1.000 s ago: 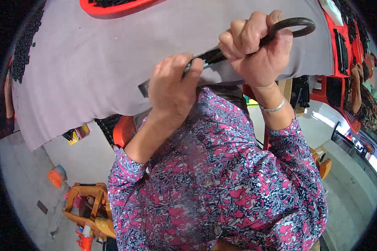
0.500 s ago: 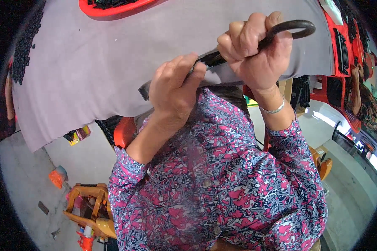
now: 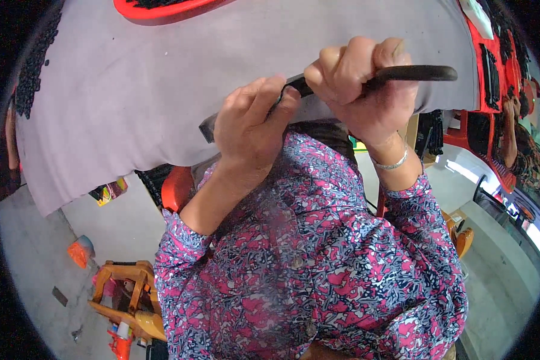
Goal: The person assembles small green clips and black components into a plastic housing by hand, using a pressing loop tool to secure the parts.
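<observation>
Both of my hands hold a black bar with a curved end, slanting over the near edge of the cloth-covered table. My left hand [image 3: 249, 123] is closed around the straight black bar [image 3: 207, 128], whose squared end sticks out past it on the left. In a fist, my right hand [image 3: 366, 90] grips the part with the black hooked end [image 3: 426, 73], which juts out to the right. A short dark stretch shows between the hands. Whether it is one piece or two joined parts is hidden by my fingers.
A grey cloth [image 3: 132, 102] covers the table. On it are a red tray [image 3: 168, 13] of black pieces at the back and a heap of small black pieces [image 3: 31, 84] at far left. A wooden chair [image 3: 123, 288] stands lower left. Another person's arm [image 3: 510, 135] shows at right.
My right hand has dropped slightly toward me and turned, so the hooked end lies flatter and lower. My left hand stays almost in place.
</observation>
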`<state>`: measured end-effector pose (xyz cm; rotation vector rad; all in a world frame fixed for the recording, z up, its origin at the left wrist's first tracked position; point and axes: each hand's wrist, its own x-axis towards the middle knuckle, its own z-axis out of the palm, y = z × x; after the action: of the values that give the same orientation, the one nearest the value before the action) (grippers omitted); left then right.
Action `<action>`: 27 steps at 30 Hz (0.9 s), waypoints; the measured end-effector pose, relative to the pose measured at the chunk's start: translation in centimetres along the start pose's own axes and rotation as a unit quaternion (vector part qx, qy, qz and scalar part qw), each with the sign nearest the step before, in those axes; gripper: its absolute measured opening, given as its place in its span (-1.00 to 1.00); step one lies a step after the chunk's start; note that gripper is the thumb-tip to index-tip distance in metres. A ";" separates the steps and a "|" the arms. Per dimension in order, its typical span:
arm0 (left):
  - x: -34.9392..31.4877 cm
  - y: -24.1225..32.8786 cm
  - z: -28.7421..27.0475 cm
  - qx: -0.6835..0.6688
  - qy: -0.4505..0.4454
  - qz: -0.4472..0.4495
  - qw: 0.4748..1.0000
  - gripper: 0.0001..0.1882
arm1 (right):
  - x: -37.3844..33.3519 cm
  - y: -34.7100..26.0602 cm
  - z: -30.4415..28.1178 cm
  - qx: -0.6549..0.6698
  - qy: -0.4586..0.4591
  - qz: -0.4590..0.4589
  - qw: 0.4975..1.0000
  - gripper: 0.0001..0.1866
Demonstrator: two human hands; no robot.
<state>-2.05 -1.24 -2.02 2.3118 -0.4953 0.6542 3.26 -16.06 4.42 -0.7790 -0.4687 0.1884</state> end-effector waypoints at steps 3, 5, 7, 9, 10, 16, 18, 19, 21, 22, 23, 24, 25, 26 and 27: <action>0.0 0.4 -0.2 -0.005 0.006 -0.009 1.000 -0.85 | 0.1 -0.9 0.3 -0.299 -0.055 0.021 0.952 -0.37; -0.1 0.4 -0.1 -0.024 -0.003 -0.047 0.999 -0.85 | 0.3 -1.1 0.3 -0.291 -0.062 0.028 0.954 -0.37; -0.4 -0.2 0.0 0.014 0.007 0.052 0.999 -0.79 | 0.2 -1.1 0.3 -0.282 -0.070 0.034 0.956 -0.37; -0.8 -0.5 0.3 -0.013 0.000 0.033 0.999 -0.76 | -0.2 -0.9 0.2 -0.342 -0.075 -0.013 0.936 -0.38; -0.8 -0.4 0.4 -0.041 -0.006 0.015 0.999 -0.73 | -0.2 -0.9 0.0 -0.343 -0.074 -0.011 0.936 -0.38; -0.1 0.8 -1.3 0.038 -0.039 0.028 0.998 -0.66 | -0.2 -0.7 0.1 -0.304 -0.055 -0.005 0.951 -0.45; -0.4 0.9 -1.4 0.036 -0.035 0.021 0.998 -0.65 | -0.1 -0.6 -0.2 -0.286 -0.034 0.002 0.958 -0.47; -0.5 1.0 -1.5 0.038 -0.030 0.016 0.999 -0.65 | 0.0 -0.6 -0.4 -0.205 -0.035 0.011 0.978 -0.51; -0.9 1.0 -1.6 0.038 -0.032 0.017 0.999 -0.65 | 0.0 -0.8 -0.4 -0.122 -0.033 0.022 0.992 -0.56; -0.8 0.8 -1.6 0.039 -0.031 0.023 0.998 -0.65 | 0.1 -1.2 -0.3 -0.142 -0.038 0.047 0.988 -0.53; -0.7 0.8 -1.5 0.038 -0.031 0.024 0.998 -0.65 | 0.1 -1.5 -0.2 -0.162 -0.044 0.072 0.983 -0.51; -0.6 0.8 -1.6 0.040 -0.030 0.019 0.999 -0.65 | 0.2 -1.6 -0.1 -0.181 -0.051 0.096 0.977 -0.48; -0.7 0.9 -1.6 0.040 -0.030 0.014 0.999 -0.65 | 0.0 -1.6 -0.1 -0.183 -0.048 0.096 0.977 -0.48; -0.7 1.0 -1.5 0.038 -0.031 0.016 0.999 -0.65 | -0.1 -1.4 -0.1 -0.163 -0.025 0.093 0.982 -0.46; -0.6 1.0 -1.5 0.033 -0.026 0.007 0.999 -0.66 | -0.3 -1.1 -0.2 -0.144 -0.002 0.089 0.986 -0.44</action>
<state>-3.51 -0.85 -0.90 2.3942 -0.5223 0.6258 3.07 -16.99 4.98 -1.1049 -0.4360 0.2924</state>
